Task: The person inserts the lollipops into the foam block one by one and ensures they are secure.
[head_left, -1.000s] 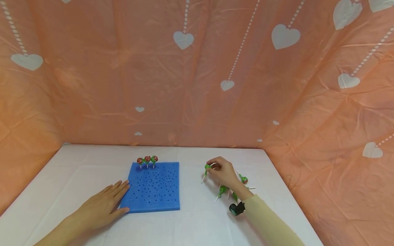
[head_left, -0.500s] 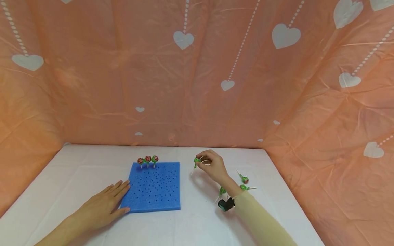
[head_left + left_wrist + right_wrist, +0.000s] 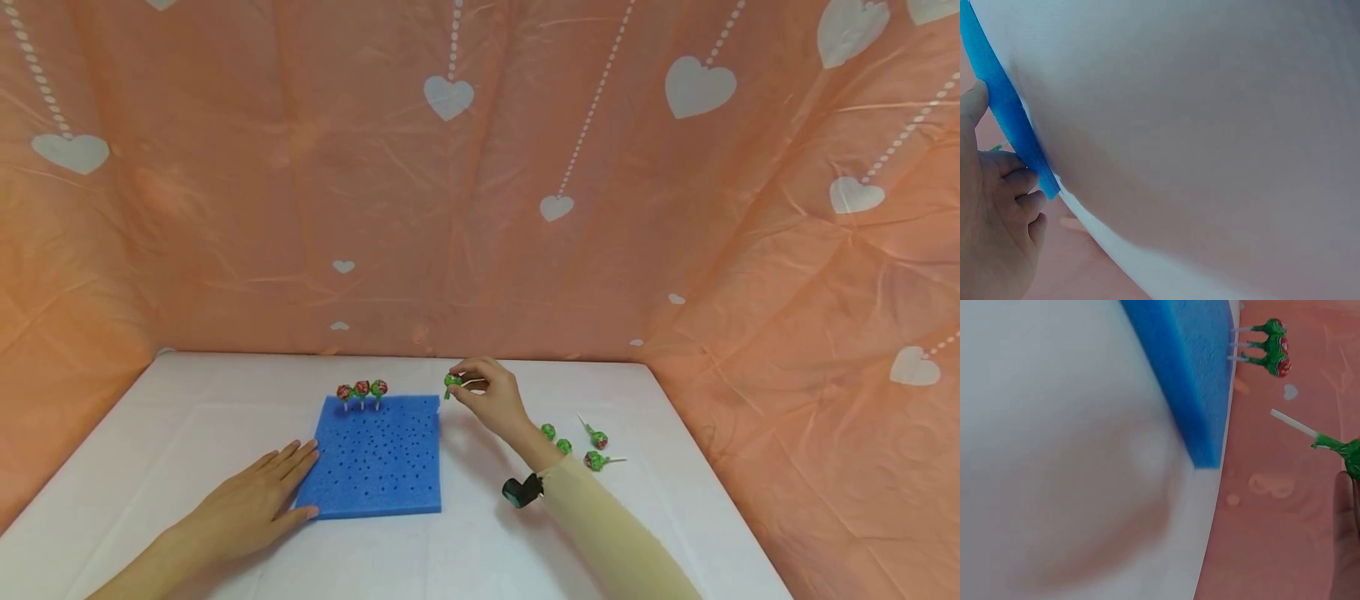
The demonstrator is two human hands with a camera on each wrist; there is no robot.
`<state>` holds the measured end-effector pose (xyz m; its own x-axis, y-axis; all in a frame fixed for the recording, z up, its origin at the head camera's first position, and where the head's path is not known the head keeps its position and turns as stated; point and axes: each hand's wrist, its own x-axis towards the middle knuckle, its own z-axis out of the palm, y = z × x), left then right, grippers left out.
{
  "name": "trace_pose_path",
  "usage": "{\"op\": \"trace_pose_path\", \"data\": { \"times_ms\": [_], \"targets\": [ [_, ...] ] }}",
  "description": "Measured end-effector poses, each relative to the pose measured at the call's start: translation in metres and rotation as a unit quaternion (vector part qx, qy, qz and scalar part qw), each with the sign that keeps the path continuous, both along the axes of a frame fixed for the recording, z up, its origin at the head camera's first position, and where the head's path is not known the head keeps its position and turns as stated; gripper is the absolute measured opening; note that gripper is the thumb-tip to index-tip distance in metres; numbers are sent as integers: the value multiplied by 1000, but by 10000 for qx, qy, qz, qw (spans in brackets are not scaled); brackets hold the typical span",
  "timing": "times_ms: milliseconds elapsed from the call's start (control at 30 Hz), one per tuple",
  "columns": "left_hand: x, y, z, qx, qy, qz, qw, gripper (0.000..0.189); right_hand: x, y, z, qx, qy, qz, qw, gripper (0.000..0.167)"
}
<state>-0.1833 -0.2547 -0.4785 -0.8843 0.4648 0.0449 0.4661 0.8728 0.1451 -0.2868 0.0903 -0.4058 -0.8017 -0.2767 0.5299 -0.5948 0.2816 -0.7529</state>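
My right hand [image 3: 491,400] pinches a green-wrapped lollipop [image 3: 452,381] by its candy head, just off the far right corner of a blue foam block [image 3: 382,467]. In the right wrist view the lollipop's white stick [image 3: 1294,423] points away from the fingers, toward the foam. My left hand [image 3: 251,504] lies with straight fingers against the foam's left edge; the left wrist view shows its fingertips touching the blue side [image 3: 1013,119]. Three red-and-green lollipops [image 3: 362,389] stand upright in a row along the foam's far left edge. Many small dark holes dot its top.
Several more lollipops [image 3: 597,460] lie loose on the white table [image 3: 645,533], to the right of the foam and partly behind my right forearm. A black wrist camera [image 3: 522,492] hangs at the right wrist. An orange cloth with hearts [image 3: 487,275] rises behind the table.
My right hand has carried the lollipop leftward and slightly away from me, from beside the loose lollipops to the foam's far right corner. My left hand stays in place.
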Motion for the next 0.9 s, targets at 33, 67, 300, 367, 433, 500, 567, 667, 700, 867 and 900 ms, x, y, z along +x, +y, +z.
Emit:
{"op": "trace_pose_path", "data": {
  "times_ms": [33,67,300,367,433,500,567,667,700,867,900],
  "targets": [
    [0,0,0,-2,3,6,10000,84,0,-2,0,-23,2,15,10000,24],
    [0,0,0,2,6,11,10000,84,-1,-5,0,-45,2,33,10000,24],
    [-1,0,-1,-25,121,-50,9999,82,-25,-14,-24,15,-102,81,9999,25],
    [-1,1,-1,-5,119,-39,9999,82,-30,-17,-28,55,-160,68,9998,25],
    [-1,1,-2,-15,161,-61,9999,81,-30,-21,-28,70,-199,65,9998,25],
    [0,1,-2,-11,198,-68,9998,80,-31,-24,-29,63,-226,65,9997,25],
    [0,1,-2,-4,232,-73,9997,80,-31,-28,-30,33,-216,74,9997,25],
    [0,0,-2,1,286,-84,9996,79,-33,-34,-32,-61,-206,128,9997,24],
    [1,0,-2,3,289,-79,9996,79,-33,-35,-32,-96,-199,154,9996,24],
    [1,0,-3,-9,301,-65,9995,80,-36,-45,-35,-189,-291,238,9991,24],
    [0,0,-3,-4,307,-53,9995,79,-37,-46,-36,-188,-330,244,9990,24]
  ]
}}
